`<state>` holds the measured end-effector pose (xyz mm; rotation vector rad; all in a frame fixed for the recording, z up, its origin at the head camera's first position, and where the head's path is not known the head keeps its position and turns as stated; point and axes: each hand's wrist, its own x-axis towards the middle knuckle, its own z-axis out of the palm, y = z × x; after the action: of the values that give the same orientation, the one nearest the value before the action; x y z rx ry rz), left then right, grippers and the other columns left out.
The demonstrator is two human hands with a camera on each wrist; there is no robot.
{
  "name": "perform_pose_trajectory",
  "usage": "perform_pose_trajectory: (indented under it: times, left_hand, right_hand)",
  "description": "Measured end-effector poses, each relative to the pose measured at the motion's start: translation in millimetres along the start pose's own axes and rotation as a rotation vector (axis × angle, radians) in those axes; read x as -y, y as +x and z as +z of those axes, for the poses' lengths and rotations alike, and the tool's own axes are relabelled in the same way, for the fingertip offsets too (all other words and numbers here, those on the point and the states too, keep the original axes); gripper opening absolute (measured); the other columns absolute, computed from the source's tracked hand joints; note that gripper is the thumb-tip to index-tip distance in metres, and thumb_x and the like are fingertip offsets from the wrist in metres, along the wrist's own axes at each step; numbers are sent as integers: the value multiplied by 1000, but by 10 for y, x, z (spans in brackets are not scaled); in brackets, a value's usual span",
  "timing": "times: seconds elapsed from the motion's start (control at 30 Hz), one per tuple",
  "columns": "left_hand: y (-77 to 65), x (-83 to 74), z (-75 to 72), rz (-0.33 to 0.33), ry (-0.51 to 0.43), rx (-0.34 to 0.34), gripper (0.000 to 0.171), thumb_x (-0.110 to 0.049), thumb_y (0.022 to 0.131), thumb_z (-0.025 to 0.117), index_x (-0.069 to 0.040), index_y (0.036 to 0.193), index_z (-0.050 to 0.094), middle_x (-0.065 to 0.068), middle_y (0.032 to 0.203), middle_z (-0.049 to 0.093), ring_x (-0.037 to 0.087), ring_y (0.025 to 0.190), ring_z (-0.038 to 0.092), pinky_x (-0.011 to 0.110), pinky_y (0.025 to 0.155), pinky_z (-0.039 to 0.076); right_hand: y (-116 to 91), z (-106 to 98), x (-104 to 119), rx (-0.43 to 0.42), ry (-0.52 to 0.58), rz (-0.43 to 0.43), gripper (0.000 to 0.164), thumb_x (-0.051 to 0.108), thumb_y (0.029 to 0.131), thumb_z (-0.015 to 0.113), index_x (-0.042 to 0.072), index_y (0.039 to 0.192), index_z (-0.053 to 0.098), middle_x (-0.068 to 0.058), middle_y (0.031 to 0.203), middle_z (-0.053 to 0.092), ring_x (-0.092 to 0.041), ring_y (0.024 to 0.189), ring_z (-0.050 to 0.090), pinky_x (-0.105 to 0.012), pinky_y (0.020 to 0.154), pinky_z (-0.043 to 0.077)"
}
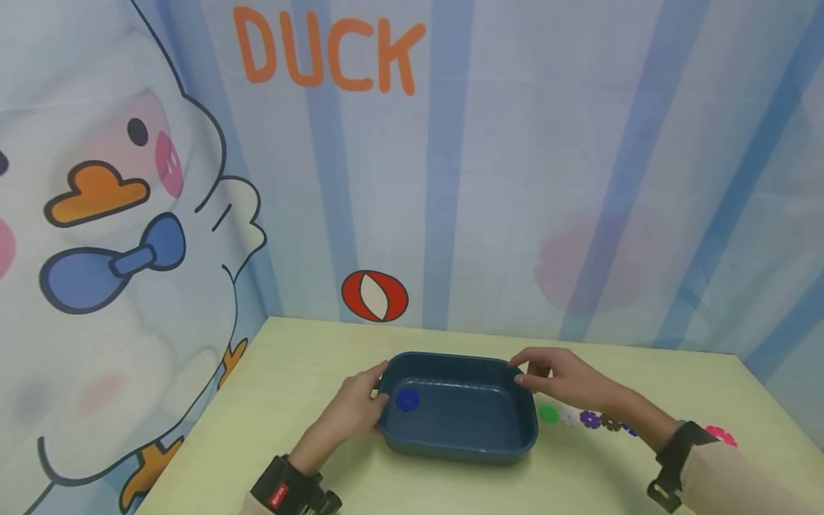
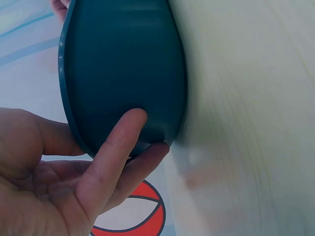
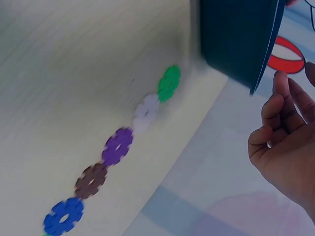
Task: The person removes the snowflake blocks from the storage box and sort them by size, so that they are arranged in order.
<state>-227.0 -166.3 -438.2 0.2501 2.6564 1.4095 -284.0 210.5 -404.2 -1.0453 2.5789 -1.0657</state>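
Note:
A dark blue rectangular plastic tub stands on the table in the head view. A blue notched toy disc lies inside it, toward the left end. My left hand grips the tub's left end. In the left wrist view, the thumb is at the rim and two fingers press the outer wall. At the far right corner is my right hand, fingertips right at the rim. The right wrist view shows its fingers loosely bent, with nothing between them, beside the tub's corner.
Right of the tub runs a row of notched discs on the table: green, white, purple, brown and blue. A pink disc lies farther right. A printed curtain hangs behind the table.

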Motion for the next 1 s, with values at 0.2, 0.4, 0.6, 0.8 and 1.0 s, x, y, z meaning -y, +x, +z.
perform_pose_trajectory:
  times: [0.2, 0.4, 0.6, 0.8, 1.0]
  left_hand:
    - [-7, -3, 0, -7, -7, 3, 62, 7, 104, 55, 7, 162, 32, 42, 147, 52, 33, 83, 78, 34, 52, 66]
    - [-24, -22, -8, 0, -13, -4, 63, 7, 103, 56, 7, 162, 33, 42, 146, 52, 35, 87, 78, 33, 51, 65]
    - [-24, -23, -16, 10, -13, -4, 63, 6, 103, 56, 8, 161, 33, 42, 145, 53, 34, 85, 78, 35, 51, 66]
    - [-17, -15, -21, 7, -15, -6, 63, 7, 103, 57, 8, 161, 33, 41, 144, 54, 34, 85, 78, 34, 50, 65]
    - [-14, -14, -27, 9, -9, -1, 62, 6, 103, 57, 7, 161, 34, 42, 144, 54, 33, 83, 79, 34, 51, 65]
  right_hand:
    - [243, 179, 106, 64, -4, -15, 34, 26, 107, 65, 5, 135, 67, -3, 86, 71, -12, 72, 60, -26, 63, 52]
    - [476, 388, 211, 104, -30, -9, 36, 28, 107, 65, 5, 134, 67, 0, 74, 64, -6, 62, 50, -26, 60, 47]
    - [690, 616, 288, 100, -132, -21, 37, 30, 104, 70, 4, 130, 69, 5, 75, 66, -5, 64, 54, -25, 61, 49]
    - [853, 819, 375, 103, -259, -13, 44, 36, 100, 75, 5, 129, 69, 6, 87, 71, -4, 73, 61, -27, 66, 55]
    - [976, 993, 453, 112, -288, -10, 42, 34, 96, 80, 4, 124, 71, 7, 77, 62, -5, 66, 53, -24, 58, 47]
